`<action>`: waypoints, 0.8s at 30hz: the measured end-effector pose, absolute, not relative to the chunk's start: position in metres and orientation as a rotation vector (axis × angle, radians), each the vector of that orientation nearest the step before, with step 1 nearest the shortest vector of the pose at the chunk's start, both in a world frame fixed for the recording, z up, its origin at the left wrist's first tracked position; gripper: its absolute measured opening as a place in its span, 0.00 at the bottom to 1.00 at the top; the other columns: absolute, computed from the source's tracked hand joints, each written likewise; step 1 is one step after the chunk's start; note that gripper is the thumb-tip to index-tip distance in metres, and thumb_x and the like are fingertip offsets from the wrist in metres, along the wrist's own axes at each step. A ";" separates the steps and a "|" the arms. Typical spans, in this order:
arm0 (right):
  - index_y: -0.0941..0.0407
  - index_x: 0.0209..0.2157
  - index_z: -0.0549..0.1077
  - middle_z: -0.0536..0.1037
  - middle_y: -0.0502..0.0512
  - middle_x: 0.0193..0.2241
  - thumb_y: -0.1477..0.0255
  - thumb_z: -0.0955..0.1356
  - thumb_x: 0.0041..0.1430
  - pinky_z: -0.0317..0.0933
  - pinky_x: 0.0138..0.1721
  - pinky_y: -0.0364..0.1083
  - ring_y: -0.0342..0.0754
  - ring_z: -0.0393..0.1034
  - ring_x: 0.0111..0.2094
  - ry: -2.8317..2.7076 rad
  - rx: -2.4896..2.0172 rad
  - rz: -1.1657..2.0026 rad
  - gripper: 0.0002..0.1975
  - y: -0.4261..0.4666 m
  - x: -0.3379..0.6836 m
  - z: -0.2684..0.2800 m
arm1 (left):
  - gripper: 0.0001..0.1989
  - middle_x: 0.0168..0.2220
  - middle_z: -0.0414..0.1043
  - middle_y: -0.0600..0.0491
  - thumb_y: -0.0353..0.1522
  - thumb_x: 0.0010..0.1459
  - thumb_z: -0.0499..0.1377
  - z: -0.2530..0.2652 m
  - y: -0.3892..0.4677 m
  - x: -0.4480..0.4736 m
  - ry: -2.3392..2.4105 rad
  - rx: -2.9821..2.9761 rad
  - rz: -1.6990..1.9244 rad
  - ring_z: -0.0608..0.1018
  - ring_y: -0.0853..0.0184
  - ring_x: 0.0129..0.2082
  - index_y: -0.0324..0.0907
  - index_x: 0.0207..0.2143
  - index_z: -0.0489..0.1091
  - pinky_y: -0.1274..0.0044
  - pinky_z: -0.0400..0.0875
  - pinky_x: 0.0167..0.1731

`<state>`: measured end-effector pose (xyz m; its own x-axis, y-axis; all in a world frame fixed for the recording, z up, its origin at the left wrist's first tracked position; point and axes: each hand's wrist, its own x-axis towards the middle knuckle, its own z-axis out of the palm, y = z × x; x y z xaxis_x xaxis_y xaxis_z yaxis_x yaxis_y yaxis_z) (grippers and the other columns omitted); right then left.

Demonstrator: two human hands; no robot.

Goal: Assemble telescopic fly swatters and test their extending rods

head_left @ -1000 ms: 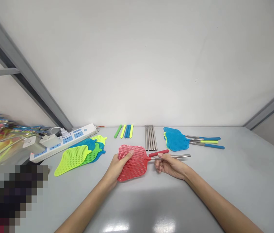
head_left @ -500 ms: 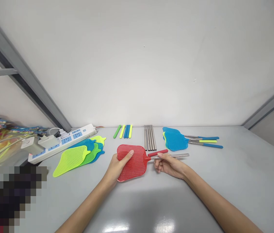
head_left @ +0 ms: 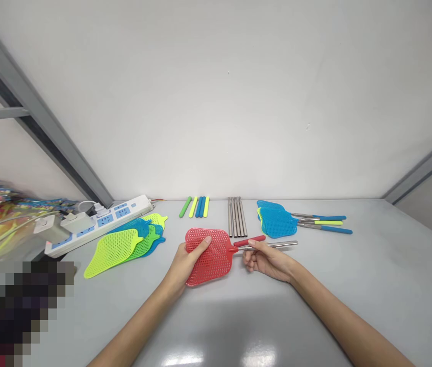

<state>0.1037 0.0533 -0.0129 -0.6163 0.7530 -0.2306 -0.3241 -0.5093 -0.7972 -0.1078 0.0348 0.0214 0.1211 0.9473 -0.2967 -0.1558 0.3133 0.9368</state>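
My left hand (head_left: 185, 265) grips the side of a red fly swatter head (head_left: 213, 260), its thumb lying across the mesh. From the neck of that head a metal rod (head_left: 284, 244) runs to the right. My right hand (head_left: 267, 260) is closed on the rod close to the neck, thumb on top and fingers curled below. Just behind the rod lies a red handle sleeve (head_left: 250, 240), partly covered by my right hand. Behind it, several metal rods (head_left: 237, 216) lie side by side.
Green, yellow and blue sleeves (head_left: 200, 207) lie near the wall. Loose swatter heads (head_left: 118, 250) overlap at left beside a power strip (head_left: 104, 221) with plugs. Fly swatters with handles (head_left: 279, 221) are stacked at right. Plastic-wrapped goods (head_left: 5, 219) are at far left.
Almost nothing differs. Both hands keep their hold on the red swatter head and the rod, and the whole view has shifted very slightly.
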 end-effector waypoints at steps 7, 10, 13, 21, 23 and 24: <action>0.62 0.22 0.69 0.69 0.54 0.23 0.63 0.61 0.51 0.54 0.28 0.44 0.41 0.60 0.23 -0.952 -0.759 2.152 0.17 0.053 0.104 -0.013 | 0.19 0.30 0.74 0.47 0.42 0.44 0.57 0.022 0.035 -0.107 1.166 0.889 0.984 0.75 0.63 0.29 0.36 0.34 0.69 0.74 0.68 0.32; 0.62 0.22 0.69 0.69 0.55 0.23 0.62 0.62 0.51 0.54 0.29 0.44 0.41 0.60 0.23 -0.956 -0.760 2.156 0.17 0.053 0.104 -0.013 | 0.19 0.30 0.74 0.48 0.41 0.44 0.57 0.022 0.035 -0.107 1.155 0.882 0.987 0.75 0.63 0.29 0.36 0.34 0.69 0.73 0.68 0.32; 0.62 0.22 0.69 0.69 0.55 0.23 0.62 0.61 0.52 0.54 0.29 0.44 0.41 0.60 0.23 -0.950 -0.752 2.156 0.17 0.053 0.104 -0.013 | 0.20 0.30 0.74 0.47 0.41 0.44 0.57 0.022 0.034 -0.107 1.153 0.882 0.989 0.75 0.62 0.29 0.35 0.36 0.69 0.73 0.68 0.32; 0.62 0.22 0.69 0.69 0.54 0.23 0.62 0.62 0.51 0.53 0.28 0.44 0.41 0.60 0.23 -0.928 -0.754 2.157 0.16 0.053 0.104 -0.013 | 0.21 0.30 0.74 0.46 0.42 0.43 0.57 0.023 0.034 -0.105 1.184 0.865 0.992 0.75 0.62 0.29 0.35 0.35 0.70 0.74 0.68 0.30; 0.61 0.23 0.69 0.69 0.54 0.23 0.62 0.62 0.51 0.53 0.28 0.44 0.41 0.60 0.23 -0.918 -0.758 2.158 0.16 0.053 0.103 -0.014 | 0.22 0.30 0.74 0.46 0.43 0.42 0.58 0.023 0.034 -0.106 1.179 0.858 0.991 0.75 0.62 0.28 0.35 0.36 0.70 0.74 0.68 0.30; 0.61 0.24 0.69 0.69 0.54 0.23 0.62 0.62 0.51 0.53 0.28 0.44 0.41 0.60 0.23 -0.914 -0.760 2.157 0.16 0.054 0.103 -0.014 | 0.22 0.30 0.74 0.46 0.43 0.42 0.58 0.022 0.035 -0.106 1.176 0.855 0.989 0.75 0.62 0.28 0.35 0.36 0.70 0.74 0.68 0.30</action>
<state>0.1034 0.0536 -0.0141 -0.6092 0.7533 -0.2480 -0.3461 -0.5338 -0.7715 -0.1062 0.0347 0.0222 0.0936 0.9384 -0.3327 -0.1670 0.3442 0.9239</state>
